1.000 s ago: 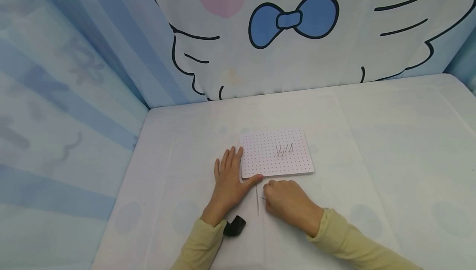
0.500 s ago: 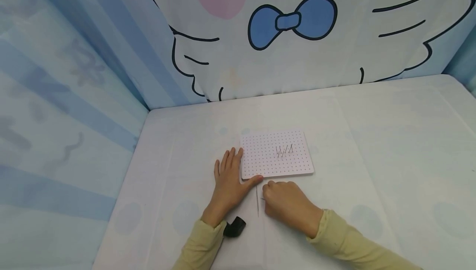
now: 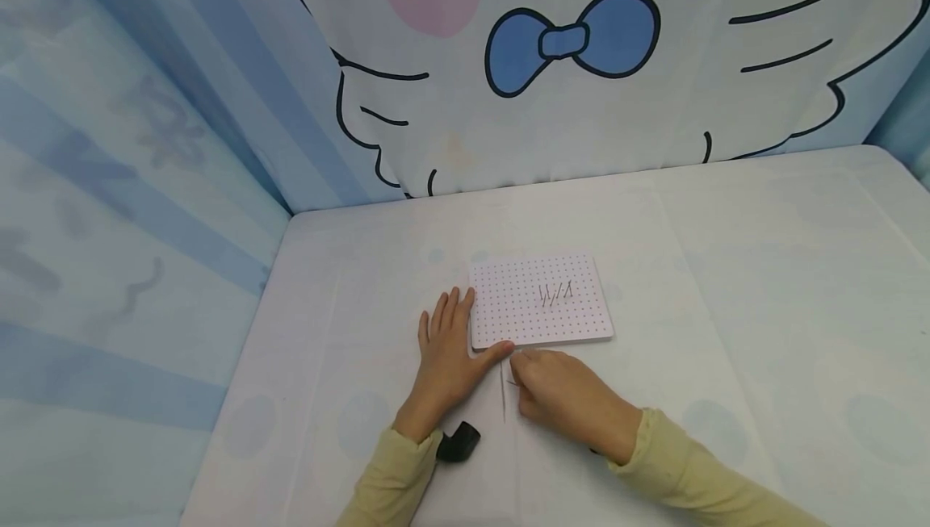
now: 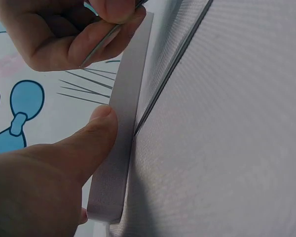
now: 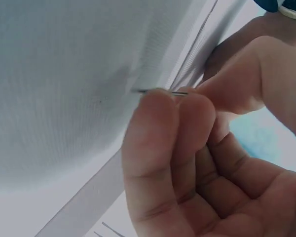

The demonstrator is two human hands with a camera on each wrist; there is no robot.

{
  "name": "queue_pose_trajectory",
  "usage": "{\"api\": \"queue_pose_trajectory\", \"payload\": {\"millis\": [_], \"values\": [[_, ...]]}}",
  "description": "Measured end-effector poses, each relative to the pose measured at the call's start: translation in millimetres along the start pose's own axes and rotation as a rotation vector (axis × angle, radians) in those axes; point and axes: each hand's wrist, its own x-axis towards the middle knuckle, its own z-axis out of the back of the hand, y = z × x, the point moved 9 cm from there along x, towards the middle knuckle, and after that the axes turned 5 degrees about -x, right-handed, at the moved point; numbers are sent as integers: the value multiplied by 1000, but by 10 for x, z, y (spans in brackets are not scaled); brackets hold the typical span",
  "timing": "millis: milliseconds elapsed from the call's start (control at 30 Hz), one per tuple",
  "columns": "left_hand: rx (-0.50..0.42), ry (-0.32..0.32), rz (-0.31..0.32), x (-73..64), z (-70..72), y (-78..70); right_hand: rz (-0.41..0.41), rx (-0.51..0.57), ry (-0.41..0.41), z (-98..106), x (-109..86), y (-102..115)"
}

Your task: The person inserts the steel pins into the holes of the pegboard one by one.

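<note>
A white pegboard [image 3: 508,301] dotted with small holes lies on the table, and several thin metal needles [image 3: 555,293] stand in it right of centre. My left hand [image 3: 446,370] rests flat at the board's left side with fingers spread, its thumb [image 4: 106,123] on the front edge. Just in front of the board, my right hand [image 3: 563,394] pinches a short thin needle [image 5: 180,93] between thumb and fingertips; the other fingers curl inward. Another long thin needle [image 3: 503,394] lies on the tablecloth between the hands, its far end close to the left thumb.
A white cloth [image 3: 726,269] covers the table. Behind it hangs a printed curtain [image 3: 450,107] with a blue bow, and a blue-and-white curtain [image 3: 131,269] hangs on the left. A black device [image 3: 459,442] sits at the left cuff.
My right hand has shifted slightly to the left and rotated a little, the needle still in its pinch. The left hand and the board have stayed in place.
</note>
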Motion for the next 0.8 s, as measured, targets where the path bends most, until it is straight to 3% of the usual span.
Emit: {"api": "queue_pose_trajectory", "payload": {"millis": [133, 433, 800], "values": [[1, -9, -9, 0, 8, -6, -21, 58, 18, 16, -1, -30], [0, -27, -33, 5, 20, -16, -32, 56, -10, 123, -13, -108], [12, -13, 1, 8, -5, 7, -81, 134, -70, 276, -22, -250]]}}
